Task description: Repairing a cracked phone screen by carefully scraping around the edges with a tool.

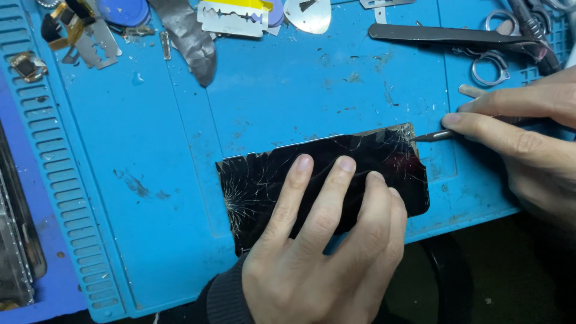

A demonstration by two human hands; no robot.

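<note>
**Cracked phone pinned on the blue mat**

Where the ribbed edge of the blue mat (54, 180) runs down the left side, we see small gold-coloured parts (27, 66) and, farther along the top, a notched metal plate (99, 45), a crumpled strip of grey foil (189, 39) and a razor blade (231, 17).

Moving toward the middle, the phone (264, 180) lies flat near the mat's front edge, its black glass badly cracked, with a starburst of fractures at its left end. Our left hand (318, 258) rests on it with fingers spread, three fingertips pressed flat on the glass.

At the phone's upper right corner, the thin metal tip of a pointed tool (433, 136) touches the edge of the glass. Our right hand (528, 138) pinches that tool between thumb and fingers. Above it, black tweezers (444, 35) and scissors (495, 63) lie at the mat's top right.
</note>
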